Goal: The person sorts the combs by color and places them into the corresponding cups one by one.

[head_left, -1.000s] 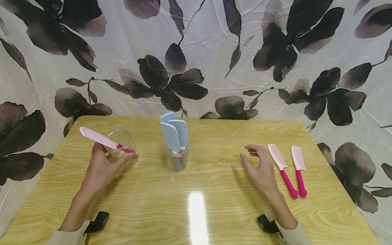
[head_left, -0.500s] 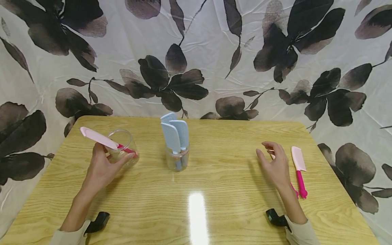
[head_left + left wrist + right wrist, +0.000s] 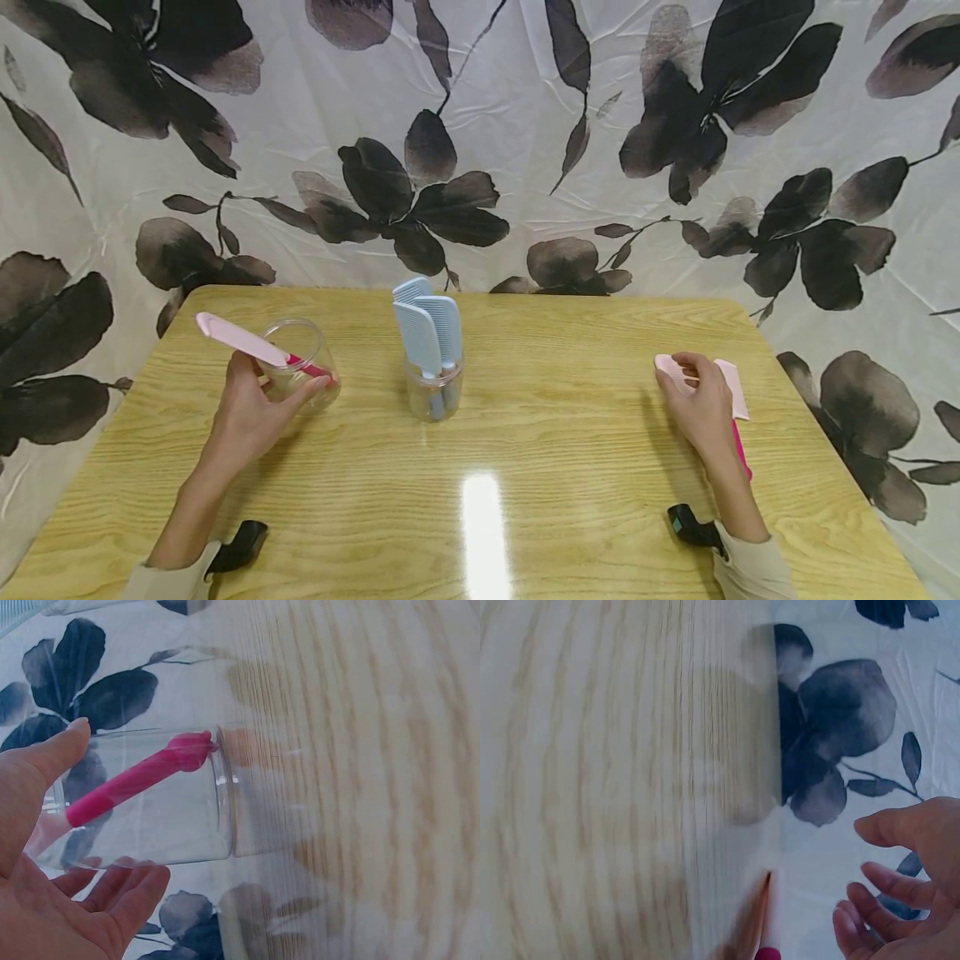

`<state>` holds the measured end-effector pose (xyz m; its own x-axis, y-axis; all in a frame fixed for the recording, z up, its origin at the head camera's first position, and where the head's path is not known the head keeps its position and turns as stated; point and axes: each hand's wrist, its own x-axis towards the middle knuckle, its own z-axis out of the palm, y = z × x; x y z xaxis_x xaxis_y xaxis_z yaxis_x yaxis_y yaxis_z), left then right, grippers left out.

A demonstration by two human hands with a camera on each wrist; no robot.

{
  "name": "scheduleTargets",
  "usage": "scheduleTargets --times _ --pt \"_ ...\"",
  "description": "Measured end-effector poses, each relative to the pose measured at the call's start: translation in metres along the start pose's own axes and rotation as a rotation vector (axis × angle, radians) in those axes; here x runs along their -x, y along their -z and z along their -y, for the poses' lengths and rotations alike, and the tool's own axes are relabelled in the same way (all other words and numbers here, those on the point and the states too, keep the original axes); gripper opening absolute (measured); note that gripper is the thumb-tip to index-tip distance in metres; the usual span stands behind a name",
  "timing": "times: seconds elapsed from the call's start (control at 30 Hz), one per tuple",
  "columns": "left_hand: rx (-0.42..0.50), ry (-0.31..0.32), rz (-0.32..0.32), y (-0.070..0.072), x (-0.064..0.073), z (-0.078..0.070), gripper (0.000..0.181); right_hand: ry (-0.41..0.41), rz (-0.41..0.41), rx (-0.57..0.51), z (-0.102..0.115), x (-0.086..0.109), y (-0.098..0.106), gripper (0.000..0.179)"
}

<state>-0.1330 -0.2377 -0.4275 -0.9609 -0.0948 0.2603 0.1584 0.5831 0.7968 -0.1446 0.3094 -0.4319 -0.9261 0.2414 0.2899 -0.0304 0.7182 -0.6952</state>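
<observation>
In the head view my left hand (image 3: 255, 408) grips a clear plastic jar (image 3: 296, 321) at the left of the table. A comb with a pink head (image 3: 240, 337) leans inside it, its magenta handle (image 3: 139, 780) reaching the jar's bottom in the left wrist view. My right hand (image 3: 701, 408) hovers over a second pink comb (image 3: 663, 364), covering most of it. Thumb and fingers of the right hand (image 3: 907, 885) are apart with nothing between them in the right wrist view. A third pink comb (image 3: 733, 387) lies just right of that hand.
Another clear jar (image 3: 435, 392) stands upright at the table's middle, holding several light blue combs (image 3: 431, 329). The wooden table (image 3: 555, 467) ends at the back against a floral cloth (image 3: 525, 125).
My right hand has moved rightward from beside the pink combs to over the nearer one. The left hand, its jar and the comb inside have stayed in place.
</observation>
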Motion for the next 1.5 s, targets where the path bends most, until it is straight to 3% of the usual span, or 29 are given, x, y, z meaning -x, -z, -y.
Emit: scheduleTargets --times 0.63,0.83,1.5 --pt "0.006 -0.027 -0.006 0.000 0.002 0.002 0.084 -0.106 0.224 0.153 -0.022 -0.003 0.018 0.050" --pt "0.000 -0.026 -0.009 -0.001 0.001 0.002 0.085 -0.094 0.275 0.204 -0.028 -0.004 0.017 0.050" --pt "-0.013 -0.003 -0.005 0.000 0.003 0.002 0.080 0.070 0.233 0.250 -0.026 0.003 0.016 0.034"
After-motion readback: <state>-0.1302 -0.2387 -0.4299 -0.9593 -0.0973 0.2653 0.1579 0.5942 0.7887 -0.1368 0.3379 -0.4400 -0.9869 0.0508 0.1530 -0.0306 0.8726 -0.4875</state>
